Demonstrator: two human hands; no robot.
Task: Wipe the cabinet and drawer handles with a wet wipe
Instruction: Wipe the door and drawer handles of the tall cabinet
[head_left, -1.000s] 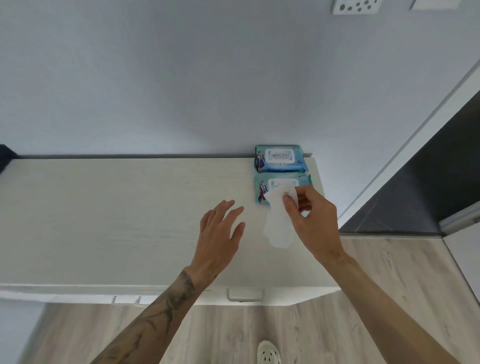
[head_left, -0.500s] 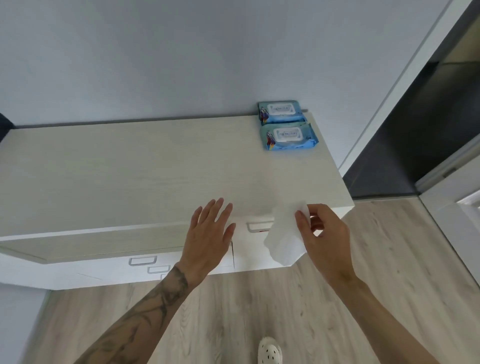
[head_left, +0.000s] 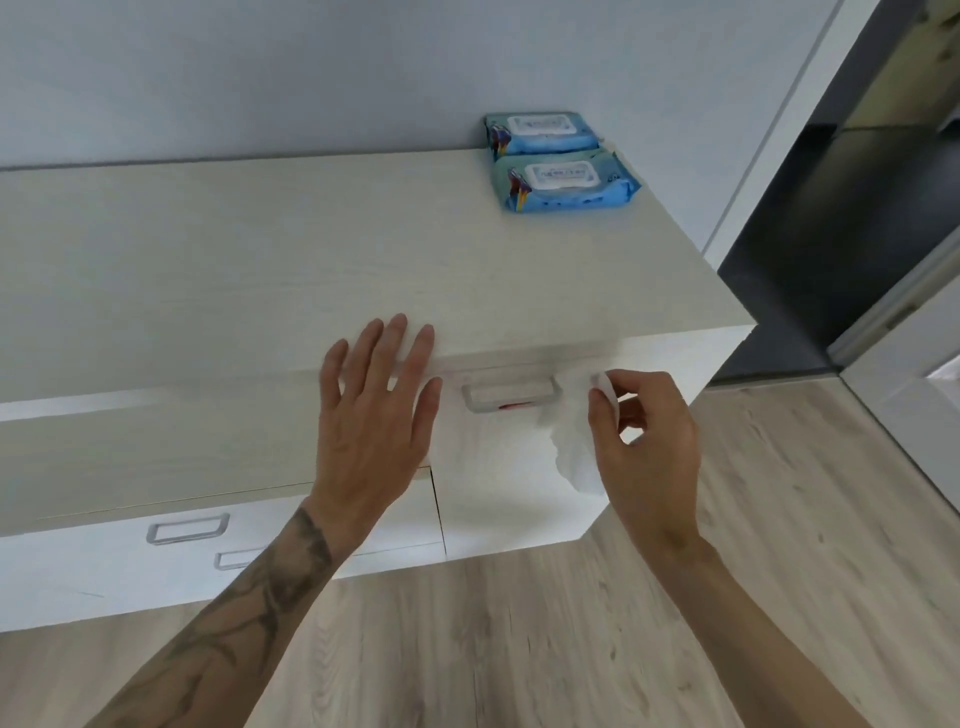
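A white wet wipe (head_left: 574, 449) hangs from my right hand (head_left: 644, 441), pinched between thumb and fingers just right of a silver rectangular handle (head_left: 510, 397) on the cabinet's right front. My left hand (head_left: 374, 415) is open with fingers spread, hovering over the front edge of the pale wooden cabinet top (head_left: 260, 249), left of that handle. Lower left on the white drawer fronts are two more silver handles, one (head_left: 188, 527) above the other (head_left: 234, 560), which my forearm partly hides.
Two blue wet-wipe packs (head_left: 563, 184) lie at the back right corner of the cabinet top against the grey wall. A dark doorway (head_left: 831, 234) opens to the right. Light wood flooring (head_left: 519, 649) lies below.
The view has dropped and pulled back, bringing the cabinet front and handles into sight. My right hand carried the wipe from the packs down to beside the right handle; my left hand came to the front edge.
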